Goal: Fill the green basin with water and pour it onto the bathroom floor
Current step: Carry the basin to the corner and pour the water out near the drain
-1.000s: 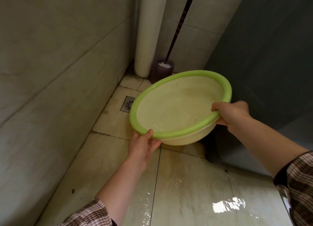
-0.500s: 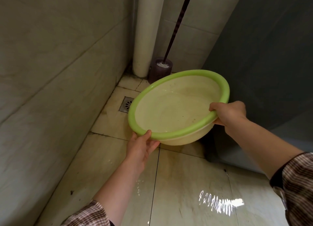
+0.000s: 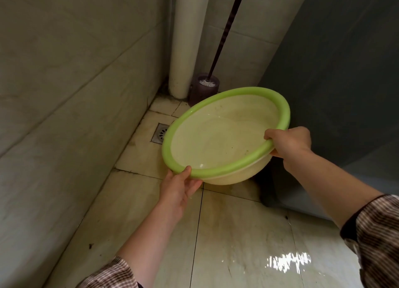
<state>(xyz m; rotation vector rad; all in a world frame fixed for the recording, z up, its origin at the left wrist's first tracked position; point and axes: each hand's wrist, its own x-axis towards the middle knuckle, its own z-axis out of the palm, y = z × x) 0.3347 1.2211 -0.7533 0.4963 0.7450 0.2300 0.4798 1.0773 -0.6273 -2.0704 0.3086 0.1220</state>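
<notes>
The green basin (image 3: 222, 141) hangs tilted above the bathroom floor (image 3: 226, 233), holding some water, with its low edge at seven o'clock. The left hand (image 3: 179, 188) grips the rim there, thumb on top, while the right hand (image 3: 291, 143) curls round the higher rim at three o'clock. Pouring likely means the right hand lifting so water runs over the left-hand edge.

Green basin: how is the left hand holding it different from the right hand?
The left hand holds the near, lower rim of the green basin; the right hand holds its higher right rim. The left hand's thumb lies on top; the right hand's fingers curl over. Both grip the rim.
</notes>
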